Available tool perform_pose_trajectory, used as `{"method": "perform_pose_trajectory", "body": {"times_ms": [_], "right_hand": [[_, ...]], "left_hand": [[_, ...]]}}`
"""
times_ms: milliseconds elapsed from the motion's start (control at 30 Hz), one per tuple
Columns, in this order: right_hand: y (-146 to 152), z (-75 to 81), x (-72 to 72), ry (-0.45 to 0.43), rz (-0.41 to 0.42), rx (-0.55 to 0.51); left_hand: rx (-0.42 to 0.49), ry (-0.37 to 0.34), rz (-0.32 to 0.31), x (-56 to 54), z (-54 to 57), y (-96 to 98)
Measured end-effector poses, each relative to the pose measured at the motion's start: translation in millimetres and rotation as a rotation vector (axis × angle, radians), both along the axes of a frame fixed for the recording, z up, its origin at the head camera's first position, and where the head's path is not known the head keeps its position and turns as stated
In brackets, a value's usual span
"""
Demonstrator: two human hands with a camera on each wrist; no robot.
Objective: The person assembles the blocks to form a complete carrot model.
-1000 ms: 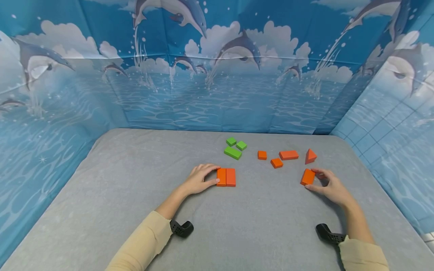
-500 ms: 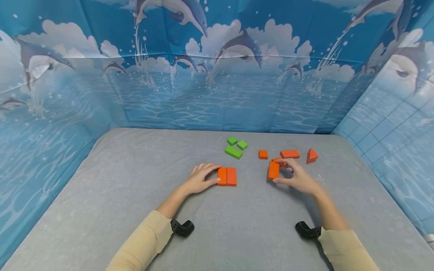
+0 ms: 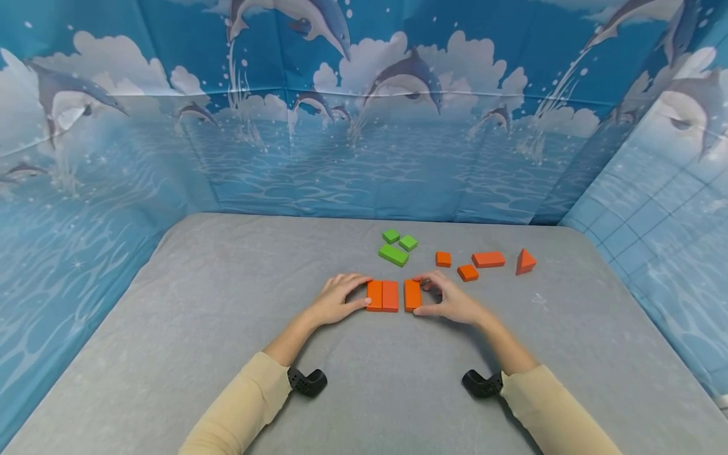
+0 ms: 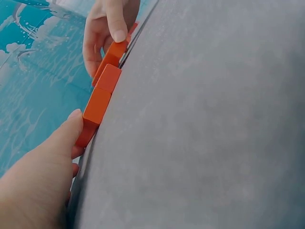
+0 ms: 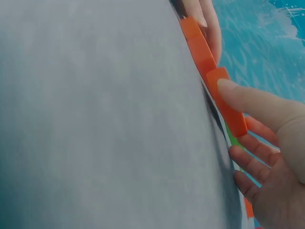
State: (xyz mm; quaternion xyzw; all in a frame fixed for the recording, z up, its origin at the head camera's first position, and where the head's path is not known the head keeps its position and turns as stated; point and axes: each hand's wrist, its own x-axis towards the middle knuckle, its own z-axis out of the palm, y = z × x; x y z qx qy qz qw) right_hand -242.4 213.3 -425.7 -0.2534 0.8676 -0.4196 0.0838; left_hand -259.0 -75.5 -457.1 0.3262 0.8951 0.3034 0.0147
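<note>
In the head view, two orange rectangular blocks lie side by side on the grey cloth. My left hand holds the left orange block by its far and near ends, thumb nearest me. Against that block's right side lies a redder orange block. A narrow gap to the right, my right hand pinches a third orange block between thumb and fingers. The right wrist view shows its thumb on the end of this held block, with other fingers loosely bent below.
Behind are three green blocks. Back right, two small orange blocks, an orange-red rectangular block and an orange-red triangular block lie on the grey cloth. A dolphin-print curtain stands around the table.
My right hand has carried its orange block leftward from the far right, past the small orange blocks, to beside the pair. My left hand has stayed in place on its block.
</note>
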Motion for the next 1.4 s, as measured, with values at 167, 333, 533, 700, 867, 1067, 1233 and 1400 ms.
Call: {"method": "perform_pose_trajectory", "body": {"times_ms": [167, 333, 533, 700, 867, 1067, 1233, 1400], "right_hand": [[-8.7, -3.4, -1.8, 0.017, -0.009, 0.012], [-11.5, -6.7, -3.4, 0.029, 0.001, 0.000], [-13.1, -8.0, -3.3, 0.006, -0.002, -0.008], [-13.4, -8.6, -3.2, 0.009, -0.001, -0.004], [-13.4, -8.9, -2.5, 0.013, 0.002, -0.002], [-13.6, -8.2, -2.0, 0.012, 0.007, -0.003], [-6.9, -6.0, -4.7, 0.015, 0.017, -0.029], [12.0, -0.1, -10.9, 0.111, -0.120, -0.084]], "left_hand": [[0.002, -0.002, 0.003, 0.2, 0.2, -0.5], [0.005, -0.001, 0.003, -0.1, -0.2, -0.7], [0.015, 0.004, 0.000, 0.1, -0.4, -0.7], [0.017, 0.010, -0.001, -0.3, -0.8, -0.6], [0.013, 0.002, -0.002, -0.3, -0.5, -0.5], [0.012, -0.002, -0.002, 0.6, 0.7, -0.2], [0.022, 0.006, -0.010, 1.3, 0.8, 0.0], [0.037, 0.018, -0.016, 1.7, 0.7, 0.2]]}}
